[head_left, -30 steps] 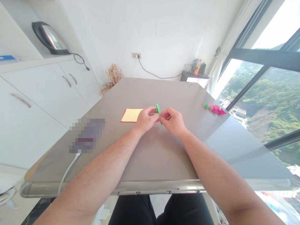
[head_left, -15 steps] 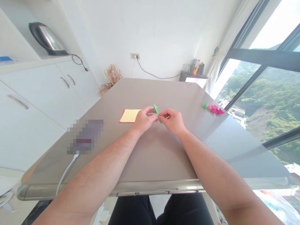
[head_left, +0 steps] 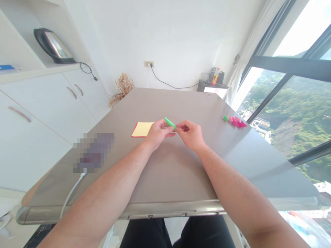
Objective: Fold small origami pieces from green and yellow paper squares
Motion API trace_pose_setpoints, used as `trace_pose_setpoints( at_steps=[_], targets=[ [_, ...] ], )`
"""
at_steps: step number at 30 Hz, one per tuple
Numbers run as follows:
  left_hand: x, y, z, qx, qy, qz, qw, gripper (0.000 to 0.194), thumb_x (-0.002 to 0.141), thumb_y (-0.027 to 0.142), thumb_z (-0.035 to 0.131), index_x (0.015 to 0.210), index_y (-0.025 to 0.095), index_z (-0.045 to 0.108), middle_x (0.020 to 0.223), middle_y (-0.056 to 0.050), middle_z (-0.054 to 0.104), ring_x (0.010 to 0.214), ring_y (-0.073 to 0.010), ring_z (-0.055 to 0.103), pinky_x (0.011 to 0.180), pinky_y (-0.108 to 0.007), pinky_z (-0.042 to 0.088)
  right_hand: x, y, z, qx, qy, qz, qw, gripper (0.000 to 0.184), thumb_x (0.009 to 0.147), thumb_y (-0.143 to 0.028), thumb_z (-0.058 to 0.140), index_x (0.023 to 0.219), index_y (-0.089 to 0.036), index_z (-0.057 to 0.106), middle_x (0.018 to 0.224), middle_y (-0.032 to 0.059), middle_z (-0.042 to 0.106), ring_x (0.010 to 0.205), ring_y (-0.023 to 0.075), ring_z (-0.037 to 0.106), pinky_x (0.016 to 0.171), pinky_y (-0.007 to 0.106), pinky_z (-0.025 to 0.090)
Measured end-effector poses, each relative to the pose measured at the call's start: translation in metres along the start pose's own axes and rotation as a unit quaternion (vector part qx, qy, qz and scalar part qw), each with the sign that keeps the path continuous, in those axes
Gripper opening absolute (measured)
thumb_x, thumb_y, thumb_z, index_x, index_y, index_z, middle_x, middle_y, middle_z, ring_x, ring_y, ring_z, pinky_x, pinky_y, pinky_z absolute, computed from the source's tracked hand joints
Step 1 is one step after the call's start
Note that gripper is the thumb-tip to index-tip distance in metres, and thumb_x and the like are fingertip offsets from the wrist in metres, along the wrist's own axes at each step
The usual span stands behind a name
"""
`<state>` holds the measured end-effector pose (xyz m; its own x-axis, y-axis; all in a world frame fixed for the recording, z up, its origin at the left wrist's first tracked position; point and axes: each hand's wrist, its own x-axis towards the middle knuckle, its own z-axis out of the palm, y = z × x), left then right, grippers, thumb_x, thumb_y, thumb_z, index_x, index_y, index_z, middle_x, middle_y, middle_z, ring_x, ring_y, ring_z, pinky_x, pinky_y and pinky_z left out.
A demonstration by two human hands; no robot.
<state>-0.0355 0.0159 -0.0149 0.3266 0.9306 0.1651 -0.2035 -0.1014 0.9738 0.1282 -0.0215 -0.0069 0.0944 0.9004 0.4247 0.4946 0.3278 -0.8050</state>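
Between my two hands is a narrow folded strip of green paper [head_left: 170,122], held slantwise above the table. My left hand [head_left: 159,131] pinches it between thumb and fingers, with the lower fingers stretched out underneath. The fingertips of my right hand [head_left: 189,132] are closed on its lower right end. Just left of my left hand lies a pad of yellow paper [head_left: 141,129] with a pink-red edge showing below it; my hand covers its right side.
Small folded pink paper pieces [head_left: 238,121] and a green one [head_left: 226,118] lie in a row at the table's right. A blurred-out flat object [head_left: 94,151] with a white cable [head_left: 72,193] lies at left. A kettle [head_left: 55,46] stands on the shelf.
The green strip has turned from steep to a flatter slant, its upper end moving left. Both hands stay in nearly the same place, still on it.
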Motion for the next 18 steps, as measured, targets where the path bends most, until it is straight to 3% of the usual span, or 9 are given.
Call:
trace_pose_setpoints(
  at_steps=[9, 18],
  targets=[
    [0.0006, 0.0013, 0.0007, -0.01, 0.018, -0.011, 1.0, 0.031, 0.07, 0.023, 0.079, 0.097, 0.016, 0.066, 0.091, -0.005, 0.074, 0.083, -0.0205, 0.073, 0.084, -0.045, 0.061, 0.0016, -0.0017, -0.0022, 0.125, -0.056, 0.008, 0.991, 0.012, 0.077, -0.024, 0.062, 0.086, -0.022, 0.069, 0.085, 0.0016, 0.073, 0.076, 0.0158, 0.066, 0.073, 0.032, 0.053],
    [0.0012, -0.0025, 0.0035, -0.011, 0.046, 0.018, 0.999, 0.032, 0.073, 0.023, 0.077, 0.101, 0.018, 0.062, 0.09, -0.003, 0.074, 0.08, -0.0196, 0.073, 0.084, -0.046, 0.062, 0.0031, 0.0002, -0.001, 0.167, -0.052, 0.061, 0.983, 0.013, 0.072, -0.028, 0.07, 0.082, -0.02, 0.07, 0.08, 0.0012, 0.073, 0.072, 0.0158, 0.066, 0.069, 0.031, 0.052]
  ],
)
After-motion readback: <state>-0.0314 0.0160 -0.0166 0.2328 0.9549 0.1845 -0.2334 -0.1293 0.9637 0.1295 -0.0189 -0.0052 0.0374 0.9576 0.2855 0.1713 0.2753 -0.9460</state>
